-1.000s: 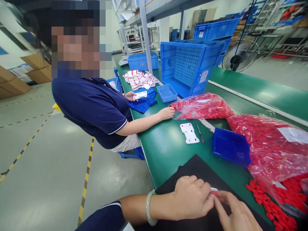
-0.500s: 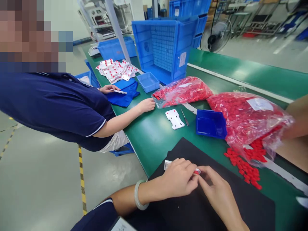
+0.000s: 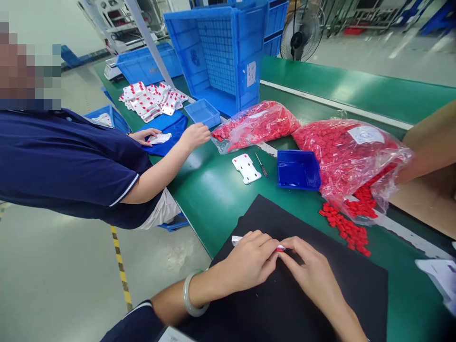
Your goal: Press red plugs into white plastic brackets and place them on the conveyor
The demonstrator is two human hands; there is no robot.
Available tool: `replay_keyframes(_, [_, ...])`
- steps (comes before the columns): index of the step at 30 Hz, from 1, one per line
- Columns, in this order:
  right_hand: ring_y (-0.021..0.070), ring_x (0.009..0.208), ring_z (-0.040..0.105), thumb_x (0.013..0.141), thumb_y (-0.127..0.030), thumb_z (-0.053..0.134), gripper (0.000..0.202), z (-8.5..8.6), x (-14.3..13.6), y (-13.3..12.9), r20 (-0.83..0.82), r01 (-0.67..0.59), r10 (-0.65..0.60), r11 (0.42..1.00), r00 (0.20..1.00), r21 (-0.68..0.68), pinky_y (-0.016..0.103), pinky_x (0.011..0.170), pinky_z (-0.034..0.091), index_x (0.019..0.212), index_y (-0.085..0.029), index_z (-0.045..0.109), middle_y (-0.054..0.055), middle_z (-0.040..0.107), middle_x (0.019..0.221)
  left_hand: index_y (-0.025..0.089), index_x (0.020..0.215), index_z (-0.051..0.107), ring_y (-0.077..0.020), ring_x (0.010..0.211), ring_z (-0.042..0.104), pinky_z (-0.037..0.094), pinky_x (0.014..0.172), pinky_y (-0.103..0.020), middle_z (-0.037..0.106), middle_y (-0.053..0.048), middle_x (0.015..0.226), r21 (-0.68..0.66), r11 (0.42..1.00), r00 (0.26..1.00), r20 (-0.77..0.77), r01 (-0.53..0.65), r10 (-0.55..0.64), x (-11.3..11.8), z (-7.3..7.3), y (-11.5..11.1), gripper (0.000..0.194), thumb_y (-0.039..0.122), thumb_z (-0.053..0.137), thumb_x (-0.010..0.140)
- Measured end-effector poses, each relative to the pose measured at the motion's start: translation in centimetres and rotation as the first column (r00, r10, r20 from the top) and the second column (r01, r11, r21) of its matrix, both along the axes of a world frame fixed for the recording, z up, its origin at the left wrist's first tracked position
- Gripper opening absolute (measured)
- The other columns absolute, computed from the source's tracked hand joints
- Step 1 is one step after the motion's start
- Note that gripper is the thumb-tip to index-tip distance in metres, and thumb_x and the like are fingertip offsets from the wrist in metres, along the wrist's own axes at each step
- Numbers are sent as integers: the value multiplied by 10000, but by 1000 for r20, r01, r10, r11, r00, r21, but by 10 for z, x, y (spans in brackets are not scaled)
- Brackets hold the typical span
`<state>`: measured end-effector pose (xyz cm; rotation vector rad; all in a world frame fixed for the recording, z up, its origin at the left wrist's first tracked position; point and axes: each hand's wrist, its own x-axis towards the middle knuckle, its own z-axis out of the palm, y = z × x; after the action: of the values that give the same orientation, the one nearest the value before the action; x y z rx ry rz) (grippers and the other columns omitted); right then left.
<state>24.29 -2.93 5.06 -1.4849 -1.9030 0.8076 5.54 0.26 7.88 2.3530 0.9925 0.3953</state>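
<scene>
My left hand [image 3: 253, 259] is closed around a white plastic part [image 3: 235, 241], most of it hidden under the fingers. At the part's right end a bit of red [image 3: 280, 249] shows. There my right hand [image 3: 313, 270] pinches with thumb and fingertips, touching the end of the part; whether it grips the red piece or the white part is hard to make out. Both hands are above a black mat [image 3: 359, 280]. Loose red pieces [image 3: 347, 228] lie beyond the mat, spilling from a clear bag of red pieces [image 3: 331, 156].
A white plate [image 3: 246, 168], a screwdriver [image 3: 262, 166] and a dark blue bin [image 3: 298, 171] stand beyond the mat. At left a co-worker's hand [image 3: 145, 137] holds a white part on blue cloth. White parts [image 3: 436, 275] lie at right; another person's arm [image 3: 431, 133] reaches in.
The view has shifted, so things sit further left and mostly higher. My hands stay together on the white part, less red showing. The co-worker's nearer hand has lifted off the table beside the bag.
</scene>
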Motion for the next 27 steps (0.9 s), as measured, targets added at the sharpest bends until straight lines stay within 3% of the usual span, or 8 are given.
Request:
replay_keyframes(6, [143, 781, 564, 924, -345, 560, 113, 7, 1, 5, -129, -11, -14, 982, 992, -190, 253, 720, 432, 859, -257, 589, -28, 609, 823, 159, 1063, 580, -192, 870, 559, 445, 798, -323, 650, -52, 983, 4, 999, 999, 5, -36, 36, 1, -4, -4, 171, 178, 496, 915])
replay_keyframes(15, [147, 754, 537, 915, -372, 553, 189, -2, -1, 3, -198, 23, -74, 968, 977, -248, 245, 689, 415, 785, -236, 573, -19, 562, 765, 176, 1042, 587, -188, 831, 554, 427, 749, -319, 675, -33, 947, 99, 993, 998, 5, -69, 69, 6, -18, -8, 175, 245, 437, 985])
replay_keyframes(18, [154, 784, 555, 915, -386, 547, 184, -3, -1, 8, -228, 18, -80, 965, 970, -263, 249, 717, 436, 821, -234, 588, -10, 589, 799, 180, 1065, 592, -184, 836, 558, 431, 774, -318, 677, -34, 956, 55, 996, 997, 14, -75, 74, 5, -19, -3, 183, 265, 452, 982])
replay_keyframes(24, [154, 858, 609, 927, -408, 524, 199, -7, -1, 7, -293, -32, -66, 948, 954, -318, 258, 790, 472, 992, -239, 607, 8, 659, 959, 175, 922, 611, -174, 770, 546, 424, 726, -292, 673, -28, 868, -32, 991, 991, 47, -126, 128, 1, -13, 4, 133, 210, 485, 948])
replay_keyframes(27, [153, 830, 604, 939, -412, 498, 211, -7, -4, 3, -293, -11, -91, 945, 952, -328, 261, 778, 474, 985, -240, 610, 5, 659, 921, 178, 937, 631, -171, 778, 565, 428, 725, -282, 684, -27, 877, -94, 988, 988, 80, -123, 131, 0, -9, 4, 134, 206, 500, 931])
